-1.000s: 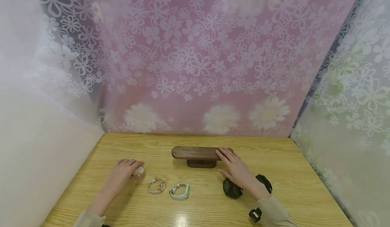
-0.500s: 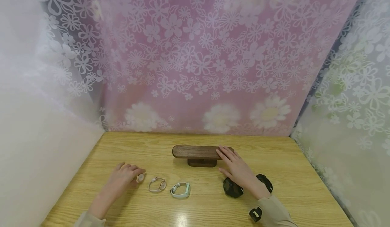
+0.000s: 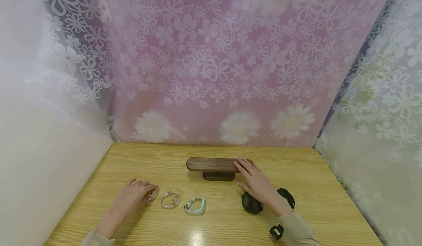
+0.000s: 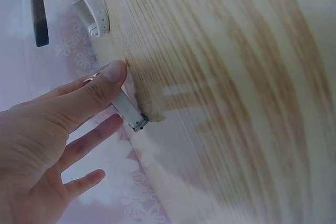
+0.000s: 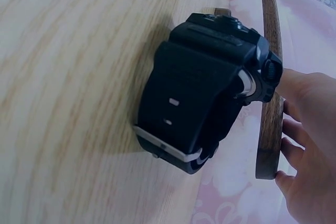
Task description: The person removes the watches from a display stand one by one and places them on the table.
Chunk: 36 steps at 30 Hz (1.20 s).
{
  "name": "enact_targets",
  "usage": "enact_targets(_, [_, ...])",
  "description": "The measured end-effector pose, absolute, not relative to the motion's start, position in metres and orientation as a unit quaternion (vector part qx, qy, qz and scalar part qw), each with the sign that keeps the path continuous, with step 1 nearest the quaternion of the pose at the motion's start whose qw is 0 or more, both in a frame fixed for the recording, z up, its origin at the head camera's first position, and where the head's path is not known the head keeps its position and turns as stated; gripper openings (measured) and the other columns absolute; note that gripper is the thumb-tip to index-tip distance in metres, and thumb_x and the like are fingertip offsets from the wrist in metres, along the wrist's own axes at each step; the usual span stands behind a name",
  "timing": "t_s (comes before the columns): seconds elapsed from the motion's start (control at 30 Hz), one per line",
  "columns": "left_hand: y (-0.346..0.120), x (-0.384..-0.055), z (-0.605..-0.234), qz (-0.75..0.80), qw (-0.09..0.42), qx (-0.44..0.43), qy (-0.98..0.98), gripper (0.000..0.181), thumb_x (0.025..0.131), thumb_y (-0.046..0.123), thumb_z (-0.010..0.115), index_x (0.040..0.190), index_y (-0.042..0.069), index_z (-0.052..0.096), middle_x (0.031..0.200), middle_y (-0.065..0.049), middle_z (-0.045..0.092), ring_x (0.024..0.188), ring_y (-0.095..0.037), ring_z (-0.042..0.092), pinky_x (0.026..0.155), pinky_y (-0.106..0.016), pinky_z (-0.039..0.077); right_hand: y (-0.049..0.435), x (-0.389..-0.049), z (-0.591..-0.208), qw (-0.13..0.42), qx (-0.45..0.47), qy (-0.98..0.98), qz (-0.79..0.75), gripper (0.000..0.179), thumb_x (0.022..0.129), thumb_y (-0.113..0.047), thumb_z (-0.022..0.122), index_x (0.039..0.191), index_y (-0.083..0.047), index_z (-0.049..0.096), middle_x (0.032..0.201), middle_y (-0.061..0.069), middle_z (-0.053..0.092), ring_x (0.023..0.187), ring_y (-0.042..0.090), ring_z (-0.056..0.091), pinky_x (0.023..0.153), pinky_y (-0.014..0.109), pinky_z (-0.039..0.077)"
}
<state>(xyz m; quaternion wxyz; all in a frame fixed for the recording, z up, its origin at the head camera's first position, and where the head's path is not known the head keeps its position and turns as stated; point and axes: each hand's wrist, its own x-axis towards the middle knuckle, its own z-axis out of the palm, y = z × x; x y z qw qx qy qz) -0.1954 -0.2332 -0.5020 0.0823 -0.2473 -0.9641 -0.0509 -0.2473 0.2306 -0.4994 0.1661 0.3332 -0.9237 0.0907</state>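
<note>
My left hand (image 3: 131, 195) holds a small wristwatch (image 3: 153, 195) with a round face and rose-gold case low at the table's left. In the left wrist view, thumb and forefinger pinch it, and its pale strap (image 4: 129, 110) hangs down to the tabletop. A second wristwatch (image 3: 176, 201) with a pale band lies just right of it, and a mint-green watch (image 3: 195, 206) follows. My right hand (image 3: 258, 183) rests on the right end of a dark wooden stand (image 3: 211, 164), fingers laid over its top bar. Below that hand sits a chunky black watch (image 3: 252, 203), large in the right wrist view.
Another black watch (image 3: 286, 197) stands beyond the right wrist, partly hidden by the forearm. The wooden table (image 3: 217, 231) meets a pink flowered curtain (image 3: 211, 73) at the back, with pale walls on both sides.
My left hand has come down slightly with its watch, nearer the row of watches and the tabletop. The right hand stays in place on the stand.
</note>
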Motion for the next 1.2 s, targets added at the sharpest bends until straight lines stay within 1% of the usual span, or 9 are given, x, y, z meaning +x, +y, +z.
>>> enact_targets(0.3, [-0.233, -0.193, -0.504, -0.059, 0.090, -0.244, -0.964, 0.053, 0.069, 0.022, 0.090, 0.120, 0.018, 0.074, 0.115, 0.001, 0.074, 0.104, -0.023, 0.070, 0.096, -0.059, 0.050, 0.230, -0.248, -0.499, 0.182, 0.341, -0.917, 0.101, 0.077, 0.089, -0.024, 0.080, 0.153, -0.003, 0.043, 0.159, 0.019, 0.039, 0.145, 0.038, 0.038, 0.115, 0.061, 0.034])
enact_targets(0.47, [-0.230, -0.191, -0.506, -0.063, 0.079, -0.230, -0.968, 0.052, 0.072, 0.020, 0.089, 0.121, 0.017, 0.073, 0.117, -0.002, 0.073, 0.104, -0.025, 0.069, 0.096, -0.059, 0.051, 0.231, -0.248, -0.497, 0.185, 0.343, -0.914, 0.111, 0.075, 0.088, -0.023, 0.080, 0.151, -0.001, 0.045, 0.156, 0.021, 0.042, 0.142, 0.040, 0.041, 0.113, 0.062, 0.037])
enact_targets(0.63, [-0.228, -0.191, -0.505, -0.084, 0.074, -0.225, -0.968, 0.053, 0.072, 0.019, 0.090, 0.122, 0.015, 0.072, 0.118, -0.003, 0.072, 0.105, -0.026, 0.069, 0.096, -0.060, 0.051, 0.232, -0.249, -0.493, 0.172, 0.334, -0.918, 0.123, 0.070, 0.091, -0.023, 0.077, 0.150, -0.002, 0.047, 0.155, 0.022, 0.043, 0.141, 0.040, 0.043, 0.114, 0.061, 0.036])
enact_targets(0.8, [-0.227, -0.191, -0.504, -0.104, 0.084, -0.228, -0.965, 0.052, 0.072, 0.023, 0.089, 0.121, 0.014, 0.073, 0.116, -0.003, 0.073, 0.103, -0.026, 0.069, 0.095, -0.060, 0.051, 0.234, -0.248, -0.490, 0.187, 0.328, -0.917, 0.128, 0.061, 0.093, -0.026, 0.074, 0.147, -0.006, 0.054, 0.151, 0.019, 0.049, 0.136, 0.039, 0.050, 0.108, 0.060, 0.044])
enact_targets(0.83, [-0.227, -0.191, -0.504, -0.105, 0.087, -0.229, -0.964, 0.051, 0.073, 0.025, 0.089, 0.120, 0.014, 0.073, 0.115, -0.003, 0.073, 0.103, -0.026, 0.069, 0.094, -0.060, 0.051, 0.235, -0.247, -0.490, 0.194, 0.328, -0.915, 0.129, 0.057, 0.095, -0.028, 0.073, 0.145, -0.007, 0.056, 0.149, 0.018, 0.051, 0.134, 0.039, 0.052, 0.106, 0.059, 0.046])
enact_targets(0.9, [-0.227, -0.192, -0.504, -0.106, 0.101, -0.234, -0.961, 0.044, 0.076, 0.024, 0.087, 0.117, 0.014, 0.075, 0.112, -0.003, 0.074, 0.100, -0.026, 0.070, 0.092, -0.059, 0.053, 0.237, -0.246, -0.489, 0.216, 0.328, -0.910, 0.131, 0.050, 0.098, -0.034, 0.067, 0.141, -0.010, 0.060, 0.144, 0.015, 0.058, 0.128, 0.037, 0.057, 0.101, 0.058, 0.050])
enact_targets(1.03, [-0.225, -0.194, -0.506, -0.108, 0.151, -0.256, -0.949, 0.028, 0.081, 0.018, 0.085, 0.108, 0.014, 0.077, 0.103, -0.001, 0.076, 0.092, -0.023, 0.072, 0.086, -0.053, 0.057, 0.241, -0.241, -0.489, 0.273, 0.328, -0.892, 0.152, 0.040, 0.103, -0.043, 0.056, 0.125, -0.013, 0.072, 0.122, 0.006, 0.072, 0.111, 0.031, 0.068, 0.092, 0.054, 0.056])
enact_targets(1.1, [-0.225, -0.194, -0.507, -0.109, 0.180, -0.265, -0.941, 0.024, 0.080, 0.015, 0.086, 0.103, 0.013, 0.078, 0.098, -0.001, 0.076, 0.086, -0.021, 0.072, 0.082, -0.050, 0.059, 0.243, -0.239, -0.490, 0.295, 0.327, -0.882, 0.165, 0.036, 0.103, -0.043, 0.056, 0.115, -0.015, 0.076, 0.110, 0.002, 0.075, 0.101, 0.027, 0.071, 0.086, 0.051, 0.059])
enact_targets(1.2, [-0.223, -0.195, -0.507, -0.113, 0.218, -0.266, -0.932, 0.026, 0.077, 0.010, 0.087, 0.101, 0.013, 0.078, 0.095, 0.000, 0.076, 0.081, -0.019, 0.072, 0.079, -0.047, 0.060, 0.245, -0.234, -0.491, 0.308, 0.324, -0.878, 0.172, 0.026, 0.100, -0.038, 0.063, 0.104, -0.017, 0.077, 0.097, -0.002, 0.076, 0.090, 0.021, 0.072, 0.076, 0.044, 0.061])
